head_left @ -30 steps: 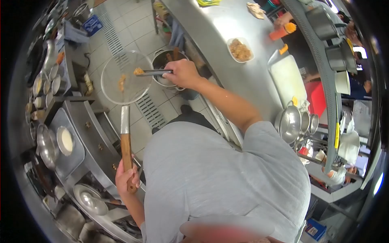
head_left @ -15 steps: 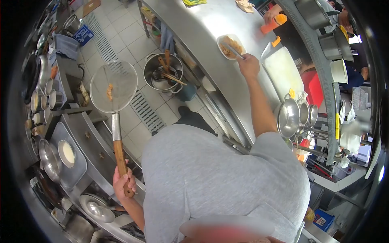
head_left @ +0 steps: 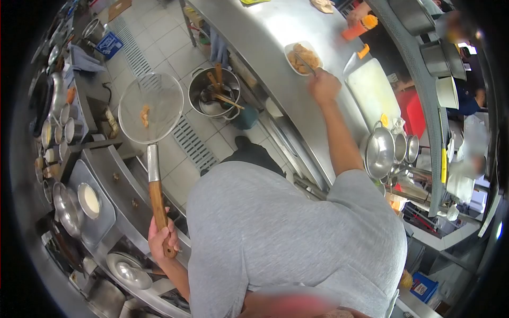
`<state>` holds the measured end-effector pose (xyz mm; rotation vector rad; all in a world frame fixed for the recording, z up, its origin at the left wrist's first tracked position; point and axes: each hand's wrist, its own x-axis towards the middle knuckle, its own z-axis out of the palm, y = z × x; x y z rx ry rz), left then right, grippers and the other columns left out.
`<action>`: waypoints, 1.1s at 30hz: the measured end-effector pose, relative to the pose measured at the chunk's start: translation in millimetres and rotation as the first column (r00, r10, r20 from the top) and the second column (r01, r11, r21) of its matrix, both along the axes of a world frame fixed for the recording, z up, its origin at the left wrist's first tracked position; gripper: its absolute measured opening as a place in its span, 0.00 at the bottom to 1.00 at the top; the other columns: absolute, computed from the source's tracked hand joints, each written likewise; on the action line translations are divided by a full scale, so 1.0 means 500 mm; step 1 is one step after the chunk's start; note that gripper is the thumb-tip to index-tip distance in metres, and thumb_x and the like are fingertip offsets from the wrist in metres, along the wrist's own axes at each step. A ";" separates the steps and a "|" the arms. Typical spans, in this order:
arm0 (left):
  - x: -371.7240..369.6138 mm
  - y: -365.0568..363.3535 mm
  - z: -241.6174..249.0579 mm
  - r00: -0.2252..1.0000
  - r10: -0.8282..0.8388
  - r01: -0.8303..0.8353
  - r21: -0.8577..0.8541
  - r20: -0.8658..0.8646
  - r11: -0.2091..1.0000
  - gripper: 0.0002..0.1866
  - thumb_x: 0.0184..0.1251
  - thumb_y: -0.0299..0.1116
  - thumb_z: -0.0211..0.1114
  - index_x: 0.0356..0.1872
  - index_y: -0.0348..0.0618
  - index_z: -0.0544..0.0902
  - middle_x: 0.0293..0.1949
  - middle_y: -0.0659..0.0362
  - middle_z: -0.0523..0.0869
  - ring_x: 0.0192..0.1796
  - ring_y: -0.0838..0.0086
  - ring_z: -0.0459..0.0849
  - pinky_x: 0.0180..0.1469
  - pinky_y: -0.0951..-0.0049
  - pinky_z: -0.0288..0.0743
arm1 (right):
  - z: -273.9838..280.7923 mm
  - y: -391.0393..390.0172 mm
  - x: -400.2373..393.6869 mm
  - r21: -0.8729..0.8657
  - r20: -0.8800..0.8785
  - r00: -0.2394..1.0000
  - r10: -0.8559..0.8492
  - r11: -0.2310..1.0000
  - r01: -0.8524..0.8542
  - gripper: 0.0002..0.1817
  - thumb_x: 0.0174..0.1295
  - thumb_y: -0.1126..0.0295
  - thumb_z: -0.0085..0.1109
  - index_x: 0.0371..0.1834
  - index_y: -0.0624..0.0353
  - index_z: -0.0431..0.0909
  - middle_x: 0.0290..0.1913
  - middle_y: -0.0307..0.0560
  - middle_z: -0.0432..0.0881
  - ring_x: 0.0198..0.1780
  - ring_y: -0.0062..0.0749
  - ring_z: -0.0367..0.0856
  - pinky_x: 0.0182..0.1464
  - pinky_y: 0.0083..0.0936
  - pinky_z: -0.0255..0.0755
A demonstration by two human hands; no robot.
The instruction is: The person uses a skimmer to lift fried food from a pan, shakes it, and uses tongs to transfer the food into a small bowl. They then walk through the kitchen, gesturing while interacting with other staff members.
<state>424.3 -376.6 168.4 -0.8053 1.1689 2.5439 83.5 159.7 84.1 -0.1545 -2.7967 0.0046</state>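
Note:
My left hand [head_left: 164, 238] is wrapped round the wooden handle of a fine-mesh strainer [head_left: 164, 114]. A small orange-brown piece of food [head_left: 145, 115] lies in its mesh, over the floor. On the steel counter, a white bowl [head_left: 290, 47] holds similar golden-brown pieces [head_left: 310, 52]. My right hand [head_left: 324, 86] is closed on slim metal tongs [head_left: 304, 63], their far end in among the food. Right of this hand lie a white cutting board [head_left: 373, 93] and an orange-handled knife [head_left: 363, 51].
A large pot [head_left: 199, 79] with wooden-handled utensils stands by the counter's base. Steel bowls [head_left: 380, 152] sit at the counter's right side. Another person's hand [head_left: 360, 11] is near an orange bottle [head_left: 360, 27]. On the left, a tray [head_left: 106, 217] holds a bowl of pale contents [head_left: 90, 201].
The tongs have turned slightly among the food in the bowl, and my right hand has rotated a little. The strainer has shifted slightly right and up in view.

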 end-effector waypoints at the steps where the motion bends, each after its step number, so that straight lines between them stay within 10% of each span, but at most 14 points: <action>1: 0.000 0.002 0.004 1.000 0.009 -0.009 -0.019 0.002 1.000 0.35 0.65 0.26 0.66 0.72 0.28 0.63 0.33 0.52 0.77 0.17 0.78 0.73 0.14 0.77 0.74 | -0.001 0.004 -0.006 0.006 0.004 1.000 0.004 1.000 -0.004 0.12 0.61 0.59 0.66 0.27 0.53 0.81 0.27 0.50 0.87 0.30 0.50 0.87 0.35 0.47 0.80; 5: 0.006 -0.004 0.008 0.999 -0.004 0.004 0.001 0.046 1.000 0.36 0.66 0.26 0.65 0.74 0.30 0.63 0.34 0.54 0.76 0.17 0.79 0.71 0.14 0.77 0.72 | 0.054 -0.065 0.012 -0.061 -0.047 0.996 0.076 0.995 -0.079 0.09 0.62 0.61 0.68 0.35 0.55 0.86 0.29 0.52 0.88 0.31 0.51 0.88 0.35 0.44 0.80; 10: 0.005 -0.005 0.014 0.999 -0.019 0.019 0.017 0.028 1.000 0.34 0.66 0.27 0.66 0.72 0.30 0.65 0.33 0.55 0.76 0.19 0.78 0.73 0.17 0.76 0.73 | 0.093 -0.287 0.052 -0.616 -0.045 0.859 0.510 0.663 -0.425 0.17 0.62 0.58 0.73 0.46 0.58 0.87 0.32 0.50 0.89 0.32 0.47 0.88 0.37 0.38 0.80; 14: 0.010 -0.009 0.020 0.997 -0.061 0.060 0.038 0.043 0.997 0.35 0.64 0.26 0.67 0.72 0.31 0.66 0.33 0.55 0.77 0.18 0.77 0.74 0.17 0.75 0.73 | 0.097 -0.471 0.030 -0.242 -0.228 0.487 0.843 0.435 -0.867 0.14 0.57 0.61 0.74 0.42 0.56 0.86 0.32 0.47 0.86 0.36 0.42 0.87 0.42 0.37 0.79; 20: 0.031 -0.022 0.027 0.984 -0.142 0.143 0.002 0.108 0.990 0.37 0.61 0.24 0.67 0.73 0.30 0.64 0.33 0.53 0.77 0.16 0.76 0.73 0.13 0.73 0.73 | 0.050 -0.599 -0.057 -0.015 0.006 0.180 0.984 0.180 -0.984 0.08 0.55 0.64 0.62 0.32 0.57 0.81 0.32 0.46 0.86 0.39 0.44 0.87 0.41 0.43 0.78; 26: 0.042 -0.009 0.012 0.990 -0.109 0.110 0.003 0.088 0.994 0.36 0.61 0.26 0.67 0.71 0.28 0.66 0.32 0.53 0.77 0.15 0.77 0.72 0.12 0.76 0.72 | 0.029 -0.533 -0.033 -0.283 0.006 0.403 0.915 0.388 -0.877 0.13 0.58 0.56 0.67 0.30 0.54 0.84 0.28 0.50 0.85 0.35 0.50 0.87 0.39 0.47 0.78; 29: 0.035 -0.008 0.005 0.993 -0.085 0.084 0.008 0.088 0.996 0.35 0.62 0.26 0.67 0.71 0.28 0.66 0.32 0.54 0.78 0.15 0.78 0.72 0.12 0.77 0.71 | 0.078 -0.459 0.001 -0.504 0.060 0.671 0.739 0.603 -0.618 0.15 0.58 0.54 0.69 0.35 0.55 0.88 0.31 0.51 0.87 0.35 0.50 0.87 0.40 0.45 0.78; 33: 0.021 -0.012 -0.005 0.993 -0.073 0.072 0.014 0.088 0.997 0.35 0.62 0.25 0.67 0.71 0.30 0.67 0.32 0.54 0.78 0.15 0.78 0.71 0.12 0.77 0.71 | 0.118 -0.273 -0.005 -0.798 0.144 0.938 0.314 0.598 -0.078 0.15 0.58 0.56 0.71 0.35 0.57 0.91 0.26 0.44 0.87 0.27 0.28 0.84 0.34 0.30 0.76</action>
